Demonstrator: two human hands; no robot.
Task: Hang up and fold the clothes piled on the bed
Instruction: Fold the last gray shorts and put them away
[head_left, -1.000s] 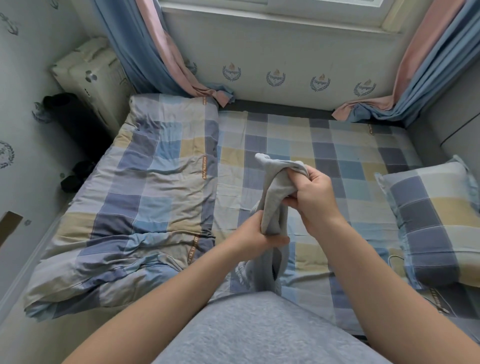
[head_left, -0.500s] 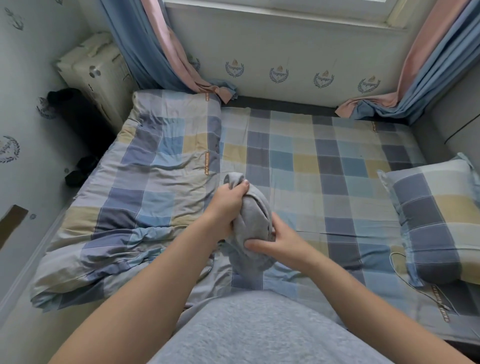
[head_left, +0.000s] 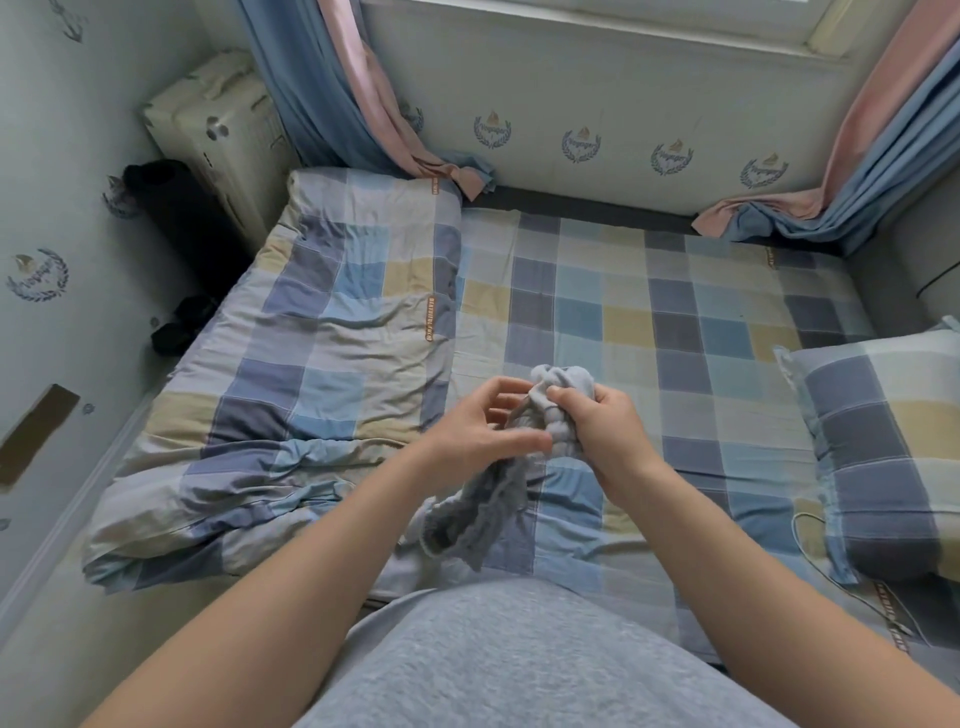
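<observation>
A small grey garment (head_left: 485, 512) is bunched up above the checked bed (head_left: 675, 312), in the middle of the head view. My right hand (head_left: 605, 431) grips its gathered upper part, with a puff of fabric sticking out above the fingers. My left hand (head_left: 480, 428) is just left of it, fingers loosely spread and curved, thumb lying against the cloth. The garment's lower end hangs down between my forearms, close to the sheet. I cannot tell what kind of garment it is.
A folded checked quilt (head_left: 322, 364) covers the bed's left half. A matching pillow (head_left: 883, 441) lies at the right edge with a thin cable (head_left: 810, 545) beside it. Curtains (head_left: 363, 104) hang over the far corners. A pale box (head_left: 223, 135) stands at the far left.
My right hand came up from under the garment and now grips its top. My left hand let go of the top and opened beside it. More of the fabric hangs down.
</observation>
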